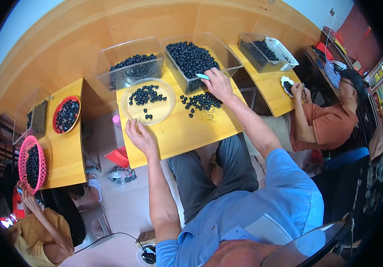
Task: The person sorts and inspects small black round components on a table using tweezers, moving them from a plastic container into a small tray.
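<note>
My right hand (219,85) is closed around a slim tool with a light turquoise handle (202,76); I cannot make out its working end. It is over the near right side of a clear plastic bin (233,62) holding many small dark, round, berry-like pieces (191,57). Below it, a loose pile of the same pieces (204,101) lies on the yellow table (178,138), with fine crumbs beside it. My left hand (141,138) has its fingers apart and nothing in them, near the front edge of a round clear tray (168,113) with more dark pieces.
A second clear bin (131,78) stands at the back left. To the right, a person (322,118) works at another table with a small white dish (284,81). At far left, a person (44,231) is beside a pink basket (42,167) and red bowl (76,123).
</note>
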Available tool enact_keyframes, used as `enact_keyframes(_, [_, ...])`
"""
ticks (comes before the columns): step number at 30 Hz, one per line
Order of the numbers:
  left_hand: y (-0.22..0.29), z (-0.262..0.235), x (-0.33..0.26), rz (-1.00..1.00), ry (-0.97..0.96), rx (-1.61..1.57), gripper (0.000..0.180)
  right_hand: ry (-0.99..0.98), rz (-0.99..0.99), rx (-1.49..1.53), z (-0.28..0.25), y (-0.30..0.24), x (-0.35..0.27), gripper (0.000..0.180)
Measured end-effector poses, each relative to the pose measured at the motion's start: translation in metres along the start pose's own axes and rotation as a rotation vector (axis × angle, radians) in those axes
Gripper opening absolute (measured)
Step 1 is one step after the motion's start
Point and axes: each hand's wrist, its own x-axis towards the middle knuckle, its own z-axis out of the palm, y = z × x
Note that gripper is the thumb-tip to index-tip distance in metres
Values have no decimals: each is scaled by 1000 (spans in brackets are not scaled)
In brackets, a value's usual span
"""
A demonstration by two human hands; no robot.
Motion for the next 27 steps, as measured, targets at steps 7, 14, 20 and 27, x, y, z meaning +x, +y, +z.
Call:
enact_keyframes(7, [5,-6,-3,13,-23,44,26,32,75,52,45,-11,35,20])
enact_keyframes(14, [9,-4,-3,19,-86,81,27,84,89,126,63,-1,52,21])
enact_keyframes(20, [7,-3,2,28,-42,83,32,182,251,193,23,14,12,26])
enact_keyframes(27, [4,-3,-1,70,-40,194,30,-7,543,39,0,69,-90,19])
